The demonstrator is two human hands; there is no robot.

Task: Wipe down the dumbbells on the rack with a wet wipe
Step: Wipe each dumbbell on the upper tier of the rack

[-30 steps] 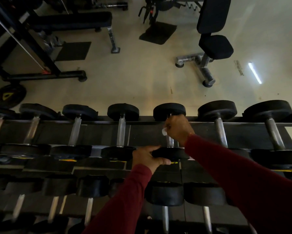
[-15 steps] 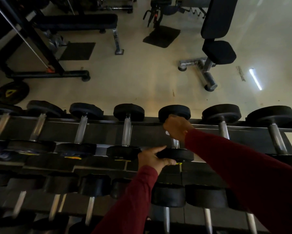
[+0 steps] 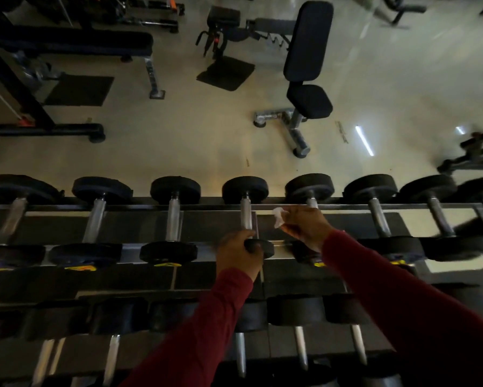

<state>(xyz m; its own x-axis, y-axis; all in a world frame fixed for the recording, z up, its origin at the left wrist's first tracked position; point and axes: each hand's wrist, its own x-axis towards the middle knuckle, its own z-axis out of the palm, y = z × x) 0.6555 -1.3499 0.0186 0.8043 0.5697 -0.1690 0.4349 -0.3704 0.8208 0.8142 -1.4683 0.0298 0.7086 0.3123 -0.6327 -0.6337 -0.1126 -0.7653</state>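
A long black rack (image 3: 212, 219) holds rows of black-headed dumbbells with chrome handles. My left hand (image 3: 239, 254) grips the near head of one top-row dumbbell (image 3: 246, 216). My right hand (image 3: 304, 224) holds a crumpled white wet wipe (image 3: 278, 216) just right of that dumbbell's handle. It hovers over the handle of the neighbouring dumbbell (image 3: 308, 188), most of which it hides. The wipe is off the chrome. Both arms wear dark red sleeves.
More dumbbells fill the top row to the left (image 3: 174, 219) and right (image 3: 377, 216), and a lower row (image 3: 300, 347) lies nearer me. Beyond the rack are a beige floor, an adjustable bench (image 3: 308, 101), a flat bench (image 3: 75, 43) and dark machine frames.
My right hand has come off the gripped dumbbell's handle and moved right with the wipe. My left hand stays on the near head. The view has tilted up.
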